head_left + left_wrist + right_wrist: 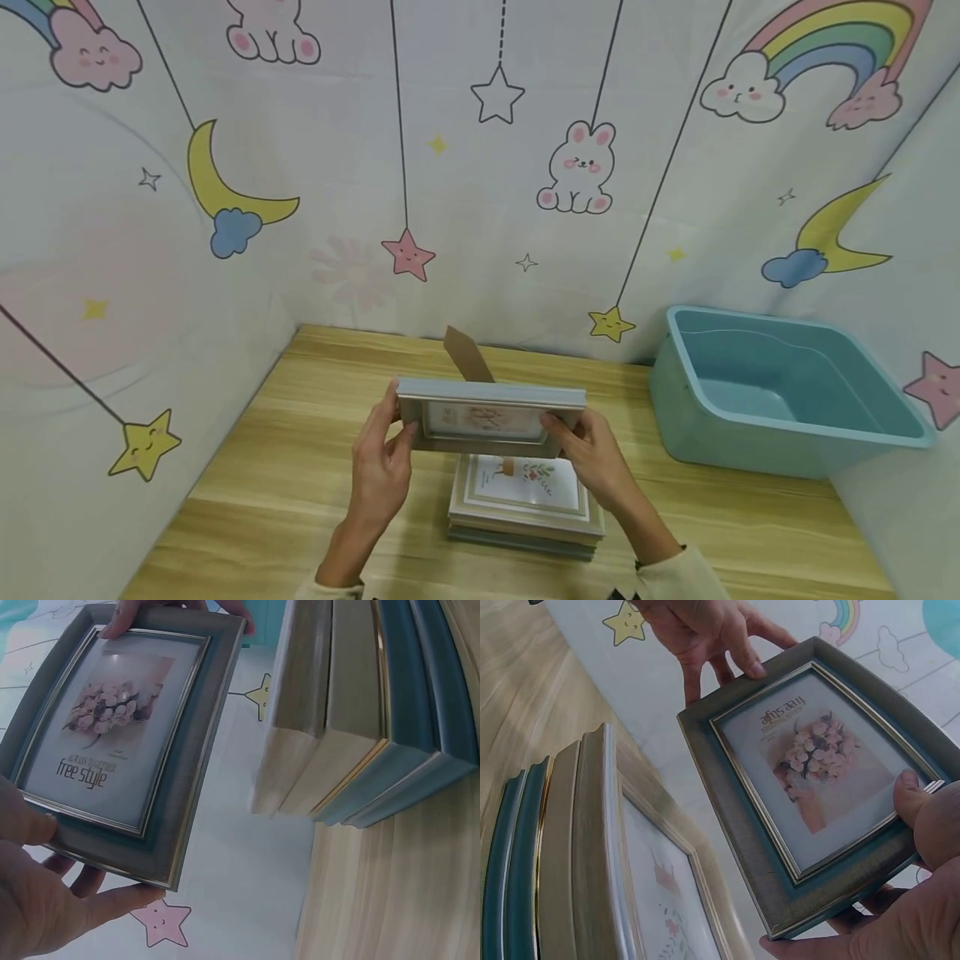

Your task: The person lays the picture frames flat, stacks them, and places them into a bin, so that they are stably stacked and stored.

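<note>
Both hands hold a picture frame (491,448) up above a stack of frames, tilted so its face looks back at the person. Its border is grey and blue-green with a gilt inner edge, and the picture inside shows pink flowers with the words "free style" (82,775). My left hand (381,471) grips one short end, thumb on the front and fingers behind. At the other end my right hand (600,462) pinches it, thumb over the inner edge. A brown stand leg (468,357) juts out behind the frame. Beneath lies the stack of picture frames (525,521).
The stack has cream frames (315,742) on top and blue-green ones (420,761) below, on a wood-grain table (262,500). A blue-green plastic tub (750,437) stands at the right. A white cloth backdrop (465,192) with cartoon prints rises behind.
</note>
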